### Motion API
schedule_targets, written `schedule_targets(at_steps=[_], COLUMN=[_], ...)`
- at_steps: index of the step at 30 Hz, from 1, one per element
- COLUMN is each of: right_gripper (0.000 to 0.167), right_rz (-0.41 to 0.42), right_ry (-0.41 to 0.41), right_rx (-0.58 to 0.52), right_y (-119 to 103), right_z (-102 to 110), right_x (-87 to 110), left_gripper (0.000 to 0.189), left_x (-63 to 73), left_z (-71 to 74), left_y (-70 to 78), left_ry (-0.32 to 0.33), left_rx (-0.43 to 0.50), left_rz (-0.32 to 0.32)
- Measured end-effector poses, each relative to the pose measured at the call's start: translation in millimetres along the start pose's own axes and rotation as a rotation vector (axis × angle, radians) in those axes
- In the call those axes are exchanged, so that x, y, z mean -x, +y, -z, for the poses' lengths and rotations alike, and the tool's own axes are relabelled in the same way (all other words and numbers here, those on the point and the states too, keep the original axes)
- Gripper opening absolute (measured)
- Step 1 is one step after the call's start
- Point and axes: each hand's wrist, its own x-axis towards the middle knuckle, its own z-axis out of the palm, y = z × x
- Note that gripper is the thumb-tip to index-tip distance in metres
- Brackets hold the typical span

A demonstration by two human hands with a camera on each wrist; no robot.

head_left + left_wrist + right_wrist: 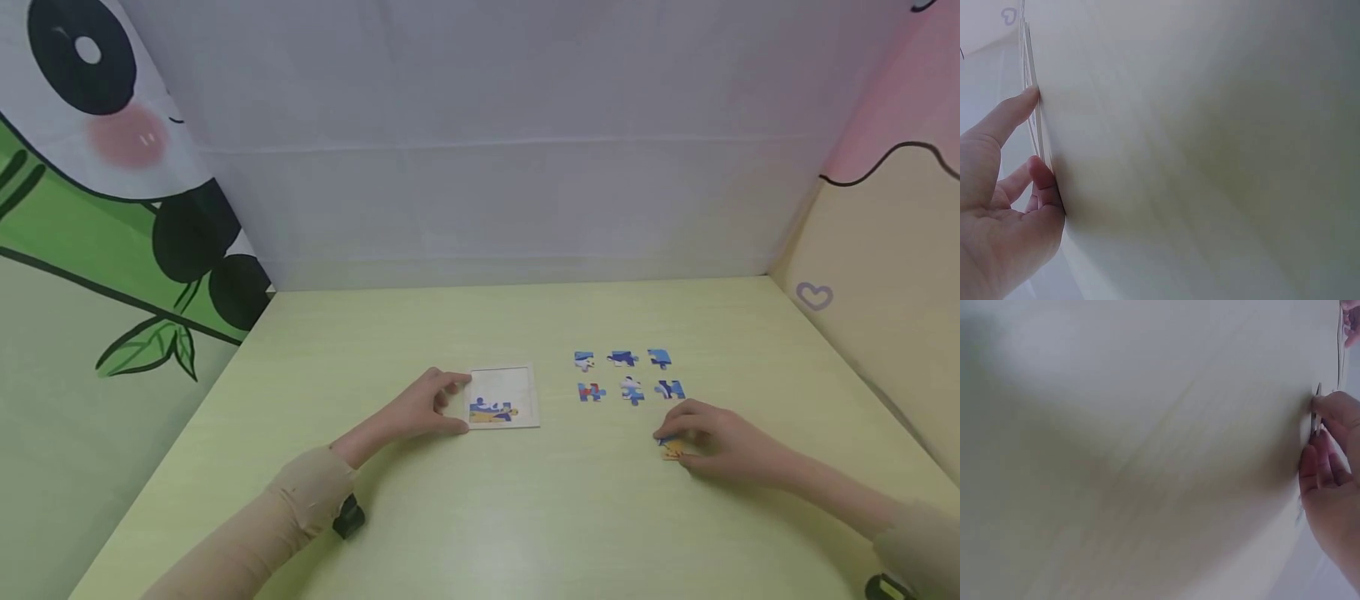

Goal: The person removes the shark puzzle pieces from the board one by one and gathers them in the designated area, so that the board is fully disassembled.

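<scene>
At the middle of the table, a square white puzzle frame (535, 400) lies flat. A strip of joined blue, white and yellow puzzle pieces (489, 413) fills its lower left part. My left hand (422, 407) holds the frame by its left side, thumb at the near corner and fingers at the far one. Over to the right, my right hand (720, 442) pinches a yellow and blue puzzle piece (672, 450) between thumb and fingers. In the right wrist view this piece (1319, 394) is seen edge-on, tilted up off the table, partly hidden by the fingers.
Several loose puzzle pieces (632, 389) lie apart in two rows, right of the frame and beyond my right hand. The pale yellow table (480, 517) ends at a white cloth wall (480, 208), with printed cloth panels at both sides.
</scene>
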Motion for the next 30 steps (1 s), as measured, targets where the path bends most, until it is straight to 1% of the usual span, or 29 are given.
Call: schedule_targets(at_steps=[2,4,7,11,13,18,23,30], right_gripper=[0.04,0.041,0.037,0.033,0.031,0.031,0.031,0.031], right_rz=[-0.007,-0.032,-0.056,-0.093,-0.12,-0.155,-0.17,-0.175], right_ry=[0.015,0.023,0.018,0.005,-0.007,-0.007,-0.003,-0.009], right_rx=[-0.021,-0.045,-0.091,-0.16,-0.191,-0.22,-0.255,-0.264], right_y=[7,14,22,28,29,30,31,29], right_z=[0,1,3,6,7,8,8,9], right_x=[5.1,9.5,13.9,15.0,14.0,12.2,11.1,10.9], left_gripper=[0.077,0.077,0.077,0.077,0.077,0.077,0.077,0.076], left_x=[-0.2,-0.4,-0.5,-0.1,0.4,1.9,3.0,3.7], left_z=[0.5,1.1,2.1,2.3,2.2,2.3,3.2,3.4], left_y=[0.2,0.6,1.2,1.9,2.2,3.3,4.7,7.4], left_ry=[-0.001,-0.003,-0.005,-0.007,-0.008,-0.006,-0.004,-0.01], left_rx=[-0.005,-0.009,-0.009,-0.01,-0.01,-0.01,-0.007,-0.006], left_rz=[0.004,0.002,-0.002,-0.006,-0.005,-0.001,0.007,0.016])
